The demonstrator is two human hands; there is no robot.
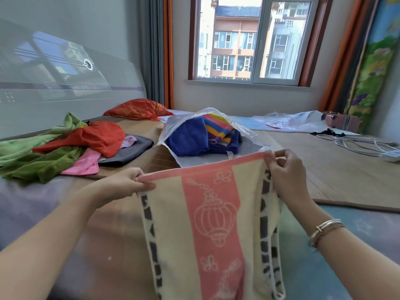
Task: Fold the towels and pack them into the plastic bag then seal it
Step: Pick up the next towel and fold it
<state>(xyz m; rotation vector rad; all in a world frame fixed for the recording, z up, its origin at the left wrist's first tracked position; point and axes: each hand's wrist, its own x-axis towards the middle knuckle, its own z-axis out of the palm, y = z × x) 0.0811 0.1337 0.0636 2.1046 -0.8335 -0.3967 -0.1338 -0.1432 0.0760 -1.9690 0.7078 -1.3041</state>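
A cream towel with a pink middle stripe and a shell pattern hangs in front of me, held up by its top edge. My left hand pinches the top left corner. My right hand pinches the top right corner. Behind the towel, a clear plastic bag lies open on the bed, with a blue towel and a rainbow-striped towel inside. A loose pile of green, red, pink and grey towels lies at the left.
A woven bamboo mat covers the bed. A red pillow sits by the headboard. Another clear plastic bag lies at the far right, with white cables and a power strip near it.
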